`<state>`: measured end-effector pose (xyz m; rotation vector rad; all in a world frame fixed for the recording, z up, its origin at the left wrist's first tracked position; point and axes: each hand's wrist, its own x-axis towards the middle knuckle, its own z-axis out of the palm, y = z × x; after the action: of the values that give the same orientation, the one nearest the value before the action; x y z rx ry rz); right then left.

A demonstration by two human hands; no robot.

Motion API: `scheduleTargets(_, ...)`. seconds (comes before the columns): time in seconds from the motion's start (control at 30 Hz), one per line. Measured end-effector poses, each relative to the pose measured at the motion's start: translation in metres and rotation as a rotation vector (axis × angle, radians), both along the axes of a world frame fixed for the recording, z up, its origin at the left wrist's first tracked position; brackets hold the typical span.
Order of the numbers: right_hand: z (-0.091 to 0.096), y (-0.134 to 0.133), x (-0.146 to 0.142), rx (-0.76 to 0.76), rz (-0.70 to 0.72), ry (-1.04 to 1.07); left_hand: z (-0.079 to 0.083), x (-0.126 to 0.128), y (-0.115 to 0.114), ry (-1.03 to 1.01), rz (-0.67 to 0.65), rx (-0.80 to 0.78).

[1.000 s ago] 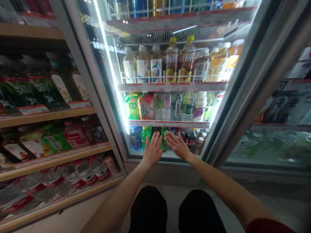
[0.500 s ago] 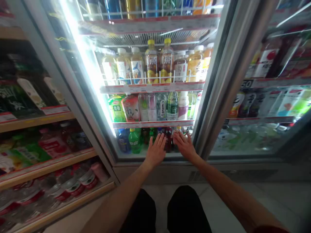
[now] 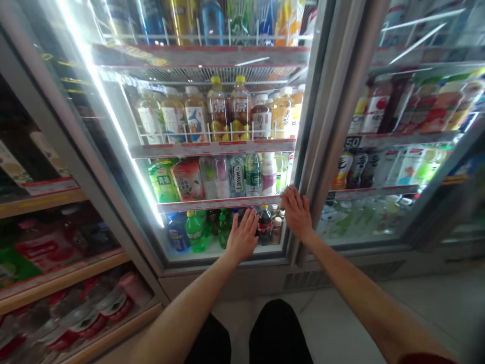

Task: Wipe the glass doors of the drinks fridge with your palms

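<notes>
Left hand (image 3: 244, 236) open, flat on the glass fridge door (image 3: 227, 261); right hand (image 3: 297, 212) open on the door's metal frame (image 3: 326, 126). Neither grip clenched, nothing held.

Yellow-capped bottles (image 3: 226, 114), red-striped shelf edge (image 3: 223, 203), green bottle (image 3: 196, 232)

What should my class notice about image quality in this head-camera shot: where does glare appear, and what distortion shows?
In the head view, a white glare streak runs down the left edge of the cooler's glass door; wide-angle distortion leans the metal door frame and stretches the left forearm; the left hand and right hand look fairly sharp.
</notes>
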<state>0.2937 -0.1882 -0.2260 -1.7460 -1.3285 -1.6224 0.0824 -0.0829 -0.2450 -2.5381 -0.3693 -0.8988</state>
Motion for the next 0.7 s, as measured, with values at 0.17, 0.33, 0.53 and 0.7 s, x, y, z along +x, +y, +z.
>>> scheduleTargets(0.17, 0.085, 0.026, -0.011, 0.169, 0.082, 0.101, 0.040, 0.011, -0.003, -0.139, -0.059, 0.045)
scheduleTargets(0.33, 0.122, 0.051, -0.039, 0.082, 0.323, 0.034, 0.103, 0.018, -0.011, -0.321, -0.098, 0.024)
scheduleTargets(0.53, 0.122, 0.048, -0.036, 0.013, 0.605, -0.051, 0.139, 0.037, -0.006, -0.263, -0.134, 0.062)
scheduleTargets(0.7, 0.115, 0.020, -0.016, 0.002, 0.583, 0.055, 0.136, 0.054, -0.010, -0.323, -0.107, 0.144)
